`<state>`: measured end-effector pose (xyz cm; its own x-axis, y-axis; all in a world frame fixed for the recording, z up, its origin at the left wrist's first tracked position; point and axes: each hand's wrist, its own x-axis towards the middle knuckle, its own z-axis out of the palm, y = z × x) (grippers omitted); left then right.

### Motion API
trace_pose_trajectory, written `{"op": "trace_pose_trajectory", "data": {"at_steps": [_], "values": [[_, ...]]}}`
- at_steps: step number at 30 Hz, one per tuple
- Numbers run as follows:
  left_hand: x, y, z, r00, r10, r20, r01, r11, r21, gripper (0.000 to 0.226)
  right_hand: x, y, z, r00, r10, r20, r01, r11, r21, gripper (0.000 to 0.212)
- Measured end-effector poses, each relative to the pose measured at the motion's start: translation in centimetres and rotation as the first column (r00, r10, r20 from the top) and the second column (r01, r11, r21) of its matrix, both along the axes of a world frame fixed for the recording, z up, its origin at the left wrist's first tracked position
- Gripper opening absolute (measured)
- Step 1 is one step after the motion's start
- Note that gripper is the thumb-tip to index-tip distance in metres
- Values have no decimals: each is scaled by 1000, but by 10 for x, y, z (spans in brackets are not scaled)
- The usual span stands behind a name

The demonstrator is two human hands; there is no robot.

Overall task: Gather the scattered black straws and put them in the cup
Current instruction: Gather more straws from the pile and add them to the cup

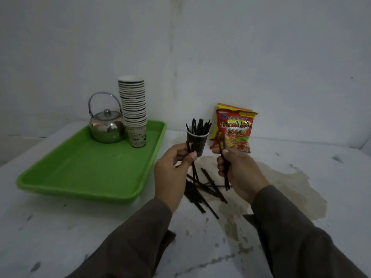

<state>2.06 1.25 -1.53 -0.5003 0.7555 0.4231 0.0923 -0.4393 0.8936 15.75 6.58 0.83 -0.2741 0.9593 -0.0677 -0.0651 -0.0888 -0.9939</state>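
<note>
White desk [301, 197] runs wide to my right; a green tray [84, 173] borders the left. Loose straws [202, 189] lie between my hands, before the cup [197, 142]. Left grip [174, 173] and right grip [239, 173], raised, each pinch upright straws.

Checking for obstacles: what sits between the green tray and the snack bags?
In the head view, the dark cup of black straws stands between green tray and snack bags.

Black straws are being gripped upright by the left hand [174, 167] and the right hand [237, 169], before the cup [197, 140] already holding straws; more straws [202, 189] are lying scattered on the table [80, 227].
</note>
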Motion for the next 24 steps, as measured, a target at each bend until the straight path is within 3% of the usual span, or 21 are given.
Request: {"op": "trace_pose_trajectory", "data": {"at_steps": [5, 9, 13, 18, 24], "values": [[-25, 50, 61, 986, 32, -165, -14, 994, 105, 52, -18, 51, 52, 998, -19, -53, 27, 988, 153, 22], [-39, 89, 93, 940, 135, -313, -79, 980, 183, 36, -38, 84, 79, 989, -147, -34, 151, 941, 302, 16], [-45, 119, 95, 925, 163, -342, -102, 977, 190, 30, -62, 101, 70, 955, -294, 37, 247, 857, 452, 15], [-46, 143, 74, 924, 179, -338, -137, 980, 143, 28, -76, 122, 36, 878, -368, 306, 158, 826, 541, 12], [-45, 157, 50, 933, 125, -338, -105, 992, 77, 33, -72, 137, 2, 843, -359, 399, 99, 835, 541, 19]]}}
